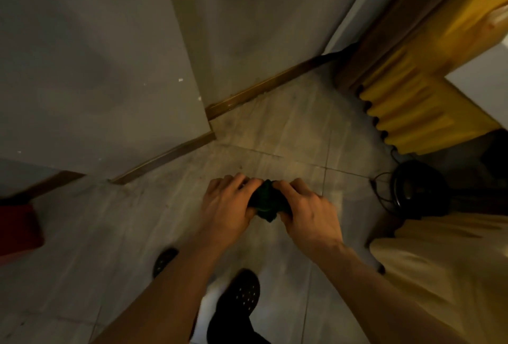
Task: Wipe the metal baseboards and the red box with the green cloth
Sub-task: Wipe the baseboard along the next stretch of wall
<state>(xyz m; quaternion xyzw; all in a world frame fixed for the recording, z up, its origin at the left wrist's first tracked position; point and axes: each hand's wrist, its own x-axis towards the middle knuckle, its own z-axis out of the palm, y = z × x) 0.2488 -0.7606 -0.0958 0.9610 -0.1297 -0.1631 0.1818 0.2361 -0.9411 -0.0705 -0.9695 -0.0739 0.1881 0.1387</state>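
Both hands hold a bunched dark green cloth point(266, 201) above the tiled floor, in the middle of the head view. My left hand point(228, 203) grips its left side and my right hand point(308, 211) grips its right side. Brown metal baseboards run along the foot of the grey walls: one strip point(264, 87) at the back, one point(165, 156) on the nearer wall corner, and a short one point(55, 178) at the left. The red box point(18, 229) stands on the floor at the far left edge, partly cut off.
A yellow and brown wooden piece point(420, 101) leans at the right. A black round object with a cable point(412, 189) lies on the floor beside it. A pale yellow fabric surface point(445, 261) fills the lower right. My black shoes point(242, 297) stand on the tiles below.
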